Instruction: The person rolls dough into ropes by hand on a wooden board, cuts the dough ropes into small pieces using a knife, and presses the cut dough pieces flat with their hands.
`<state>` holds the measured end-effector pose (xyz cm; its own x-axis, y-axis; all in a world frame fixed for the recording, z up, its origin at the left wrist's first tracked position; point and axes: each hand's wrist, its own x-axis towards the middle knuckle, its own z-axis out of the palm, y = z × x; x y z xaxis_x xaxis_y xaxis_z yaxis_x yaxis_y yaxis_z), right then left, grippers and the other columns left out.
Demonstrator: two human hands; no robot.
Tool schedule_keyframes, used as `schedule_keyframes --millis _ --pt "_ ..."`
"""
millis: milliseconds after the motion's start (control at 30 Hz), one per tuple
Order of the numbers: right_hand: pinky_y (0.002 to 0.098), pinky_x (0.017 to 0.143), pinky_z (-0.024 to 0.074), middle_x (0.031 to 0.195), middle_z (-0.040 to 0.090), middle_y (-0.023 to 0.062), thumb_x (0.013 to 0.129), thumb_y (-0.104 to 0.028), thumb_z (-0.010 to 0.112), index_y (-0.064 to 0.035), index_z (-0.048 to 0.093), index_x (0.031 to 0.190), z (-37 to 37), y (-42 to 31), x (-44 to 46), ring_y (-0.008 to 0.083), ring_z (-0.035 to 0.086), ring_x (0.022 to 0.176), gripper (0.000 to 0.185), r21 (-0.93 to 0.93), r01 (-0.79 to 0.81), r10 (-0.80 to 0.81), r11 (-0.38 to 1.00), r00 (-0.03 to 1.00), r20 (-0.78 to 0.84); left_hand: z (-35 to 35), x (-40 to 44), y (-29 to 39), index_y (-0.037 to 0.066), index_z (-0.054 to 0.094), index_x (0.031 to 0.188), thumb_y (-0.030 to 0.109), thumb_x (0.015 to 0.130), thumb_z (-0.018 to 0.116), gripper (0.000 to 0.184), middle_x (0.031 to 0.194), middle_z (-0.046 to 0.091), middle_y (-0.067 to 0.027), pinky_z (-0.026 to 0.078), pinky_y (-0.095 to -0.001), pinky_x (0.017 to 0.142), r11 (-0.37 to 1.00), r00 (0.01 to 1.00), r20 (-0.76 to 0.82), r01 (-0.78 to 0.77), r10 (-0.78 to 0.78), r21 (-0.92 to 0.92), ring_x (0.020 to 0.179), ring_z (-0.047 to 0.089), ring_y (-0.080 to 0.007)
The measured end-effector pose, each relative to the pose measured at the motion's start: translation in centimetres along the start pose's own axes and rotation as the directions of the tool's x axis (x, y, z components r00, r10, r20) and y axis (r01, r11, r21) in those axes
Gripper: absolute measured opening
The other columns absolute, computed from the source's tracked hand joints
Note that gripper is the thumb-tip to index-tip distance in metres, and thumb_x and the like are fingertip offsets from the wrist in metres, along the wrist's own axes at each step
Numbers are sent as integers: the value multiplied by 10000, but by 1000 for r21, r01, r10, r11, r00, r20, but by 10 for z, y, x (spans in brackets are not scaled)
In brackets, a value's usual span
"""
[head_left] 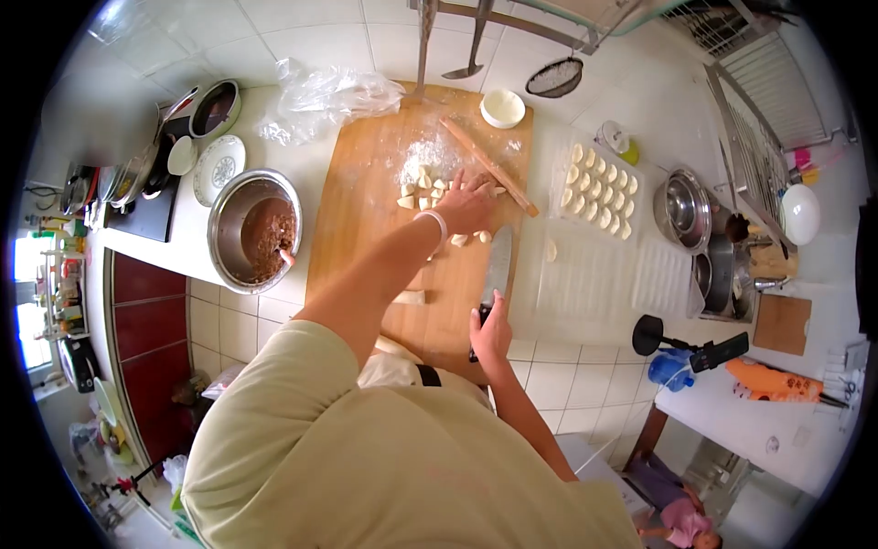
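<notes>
My left hand (466,203) lies over small cut dough pieces (423,181) on the wooden board (366,210), its fingers stretched out and apart. More dough pieces (459,240) sit just below the palm, and white flour (430,157) is scattered beyond them. In my right hand (493,331) is the black handle of a kitchen knife (497,265), whose wide blade lies along the board's right side. A rolling pin (489,166) rests diagonally past my left fingertips. Nearer my body is a short dough roll (410,297), partly hidden by my left forearm.
On the left stands a steel bowl (219,233) of brown filling with a patterned plate (219,170) behind it. A tray of dumplings (596,192) is at the right. A white bowl (502,109) sits at the board's far edge. Another person (686,517) shows at lower right.
</notes>
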<state>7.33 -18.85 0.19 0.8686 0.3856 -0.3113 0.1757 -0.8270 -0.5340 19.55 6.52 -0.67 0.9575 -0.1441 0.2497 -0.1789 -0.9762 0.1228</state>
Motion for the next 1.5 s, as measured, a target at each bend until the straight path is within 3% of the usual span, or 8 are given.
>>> schedule_keyframes --millis 200,367,500,700,800,1000,1300,1500 --pt "491 766 547 1016 692 144 928 -254 633 -38 480 1330 -26 -13 28 380 682 847 481 -53 -40 40 998 999 10 -41 -52 1 194 722 1082 455 830 678 366 1272 547 -101 354 -494 1058 925 940 325 211 -104 -316 1295 450 -308" --pt "477 933 472 1206 593 233 932 -209 611 -22 465 1396 -25 -44 102 401 583 1092 521 21 337 -330 941 932 -153 -32 -54 -44 145 687 1119 375 837 706 364 1210 575 -99 358 -504 1060 969 937 -248 243 -245 -36 1185 496 -323" --pt "506 1071 387 1405 477 282 930 -184 604 -23 485 1408 -5 -68 155 456 461 1290 518 -48 427 -425 903 871 -246 -30 -84 -64 102 678 948 310 849 685 230 1111 597 -124 428 -459 943 849 898 102 437 -427 -298 1130 523 -344" --pt "492 1104 368 1421 477 291 938 -180 605 -14 583 1300 57 -64 165 462 442 1327 399 154 728 -716 668 685 -132 -9 -86 -90 79 681 1011 243 850 688 230 1078 620 -115 445 -452 947 692 720 -97 609 -688 -389 1071 557 -337" --pt "471 1073 409 1376 523 286 943 -165 603 1 613 1237 29 -88 178 437 496 1290 338 267 639 -604 721 769 -210 31 -60 -117 40 604 1246 241 881 679 424 1194 622 -165 444 -428 1014 562 554 -145 728 -820 -393 1076 602 -309" --pt "474 893 504 1059 680 222 895 -83 584 -20 683 1066 -61 -121 330 419 637 996 207 -15 581 -567 814 787 -242 21 -22 -100 17 490 1388 218 1009 586 439 1286 587 -101 493 -329 942 -284 613 330 176 -718 -943 1144 594 -194" --pt "448 809 546 894 718 192 843 -212 635 -90 745 833 -47 -142 487 369 696 898 165 -395 478 -472 784 873 120 -44 -131 -65 18 536 1300 34 934 614 374 1260 565 -133 521 -349 949 57 447 170 451 -878 -891 1144 611 -223" --pt "398 713 550 866 723 173 846 -103 618 -68 743 903 -79 -155 413 291 708 775 142 7 529 -529 849 848 26 -66 -188 -33 39 491 1347 70 826 724 571 1364 491 -162 441 -429 1041 449 602 5 602 -799 -661 1274 507 -320"
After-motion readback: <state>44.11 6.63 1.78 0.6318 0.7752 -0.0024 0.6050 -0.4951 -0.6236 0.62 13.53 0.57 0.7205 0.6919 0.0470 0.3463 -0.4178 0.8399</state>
